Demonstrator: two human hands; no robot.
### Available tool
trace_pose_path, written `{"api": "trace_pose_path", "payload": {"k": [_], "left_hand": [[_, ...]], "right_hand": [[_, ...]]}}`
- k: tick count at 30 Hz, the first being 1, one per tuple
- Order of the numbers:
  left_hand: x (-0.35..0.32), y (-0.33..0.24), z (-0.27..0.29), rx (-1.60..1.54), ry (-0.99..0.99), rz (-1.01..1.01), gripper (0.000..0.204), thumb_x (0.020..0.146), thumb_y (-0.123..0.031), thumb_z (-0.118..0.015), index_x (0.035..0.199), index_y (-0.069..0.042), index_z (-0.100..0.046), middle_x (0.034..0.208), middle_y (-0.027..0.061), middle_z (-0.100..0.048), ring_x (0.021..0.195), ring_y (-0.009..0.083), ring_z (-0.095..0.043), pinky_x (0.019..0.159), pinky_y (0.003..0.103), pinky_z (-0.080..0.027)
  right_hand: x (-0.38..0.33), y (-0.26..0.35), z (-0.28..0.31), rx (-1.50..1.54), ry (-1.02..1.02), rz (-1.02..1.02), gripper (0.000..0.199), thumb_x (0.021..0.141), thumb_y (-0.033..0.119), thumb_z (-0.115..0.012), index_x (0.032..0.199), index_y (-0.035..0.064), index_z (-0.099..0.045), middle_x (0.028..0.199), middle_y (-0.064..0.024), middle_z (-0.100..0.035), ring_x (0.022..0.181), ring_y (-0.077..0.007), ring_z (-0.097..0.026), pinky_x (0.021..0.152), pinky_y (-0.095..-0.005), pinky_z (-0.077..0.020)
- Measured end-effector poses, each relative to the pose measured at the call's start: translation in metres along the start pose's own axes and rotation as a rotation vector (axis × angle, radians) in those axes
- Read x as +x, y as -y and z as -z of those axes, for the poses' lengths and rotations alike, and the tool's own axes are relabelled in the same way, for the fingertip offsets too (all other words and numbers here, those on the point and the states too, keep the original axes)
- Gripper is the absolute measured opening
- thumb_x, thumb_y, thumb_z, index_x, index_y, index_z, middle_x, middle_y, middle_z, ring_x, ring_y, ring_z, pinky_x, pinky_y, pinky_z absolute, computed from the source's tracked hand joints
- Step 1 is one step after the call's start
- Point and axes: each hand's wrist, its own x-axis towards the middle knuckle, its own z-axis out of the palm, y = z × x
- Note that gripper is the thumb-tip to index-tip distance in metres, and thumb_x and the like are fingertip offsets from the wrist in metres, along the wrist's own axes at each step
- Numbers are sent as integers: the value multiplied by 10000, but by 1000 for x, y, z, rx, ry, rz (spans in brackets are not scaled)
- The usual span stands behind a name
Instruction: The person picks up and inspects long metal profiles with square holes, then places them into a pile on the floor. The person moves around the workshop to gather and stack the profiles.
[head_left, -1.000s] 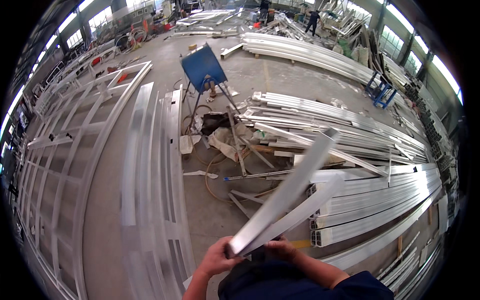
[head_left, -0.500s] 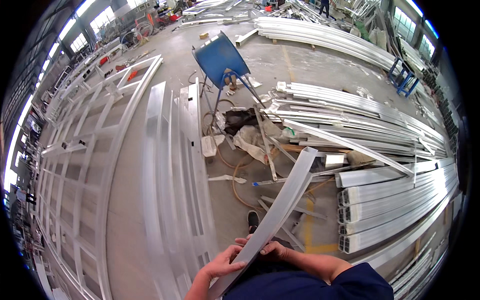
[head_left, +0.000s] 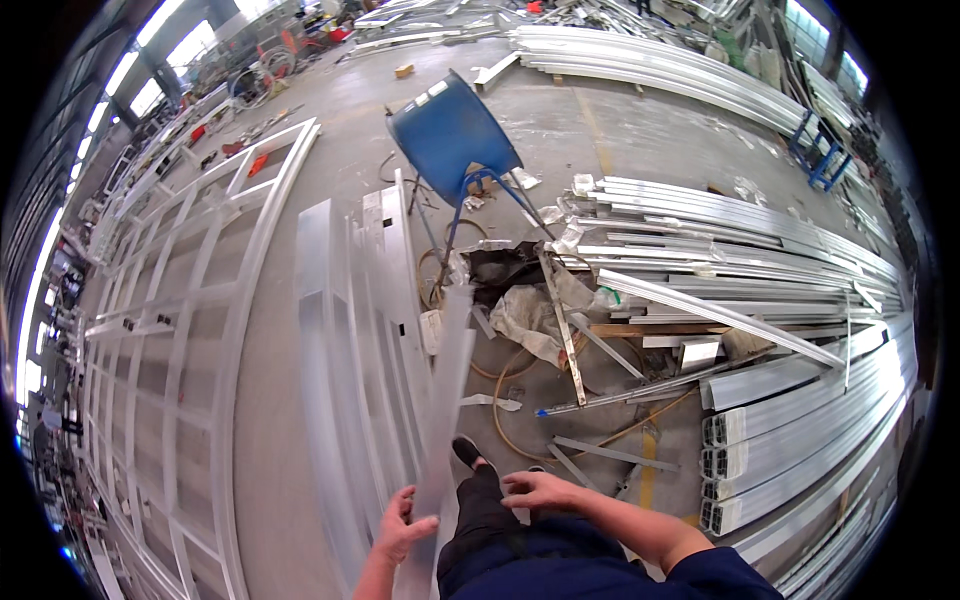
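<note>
A long silver aluminium profile (head_left: 447, 390), smeared by motion, stands tilted in front of me beside my legs. My left hand (head_left: 398, 527) grips its left edge near the lower end, thumb across the face. Apart from the profile, my right hand (head_left: 537, 491) is over my dark trousers, its fingers loosely bent and apart with nothing in them. To the left of the held piece lie several long aluminium profiles (head_left: 330, 400), side by side, nearest to my left hand.
A blue drum-like bin on legs (head_left: 455, 135) stands ahead, with crumpled sacks (head_left: 525, 315) and a hose (head_left: 505, 430) beneath. Stacked profiles (head_left: 790, 440) lie right; a large white frame (head_left: 225, 400) lies left. Loose offcuts (head_left: 610, 452) are on the floor near my feet.
The profile has swung left and turned steeper, toward the profiles on the left. My right hand has let go of it. My left hand has shifted slightly left with it.
</note>
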Motion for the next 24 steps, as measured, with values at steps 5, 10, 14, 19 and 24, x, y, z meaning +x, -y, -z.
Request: {"api": "trace_pose_path", "payload": {"k": [5,10,14,19,24], "left_hand": [[103,-33,66,48,-80,69,928,672,-148,-862,1422,4,-338,1084,136,-587,941,215,-620,783,341,-540],[196,-55,108,362,-110,193,927,646,-249,-882,1388,19,-395,1143,186,-611,972,254,-636,811,387,-539],[254,-42,147,573,-48,296,957,592,-348,-904,1340,48,-456,1183,225,-617,1030,289,-639,849,395,-529],[308,-39,164,783,13,375,955,564,-425,-899,1270,98,-525,1206,265,-618,1100,323,-629,918,396,-503],[367,-87,150,854,9,393,878,585,-432,-880,1231,78,-573,1170,250,-643,1050,319,-650,894,391,-508]], "right_hand": [[35,-50,73,-293,-407,-112,651,802,430,-728,1281,20,-568,1122,-177,-676,1025,-274,-660,883,-374,-523],[30,-75,125,-417,-664,-484,605,780,386,-722,1242,17,-596,1096,-168,-689,988,-287,-674,874,-374,-531],[26,-65,131,-77,-829,-617,588,777,309,-736,1260,9,-587,1082,-160,-696,920,-250,-690,791,-348,-554],[54,-53,108,294,-892,-621,544,784,312,-737,1240,41,-616,993,-97,-702,724,-174,-664,608,-326,-554],[102,-53,116,416,-775,-652,519,793,308,-728,1246,79,-618,897,-78,-692,687,-166,-638,603,-311,-546]]}}
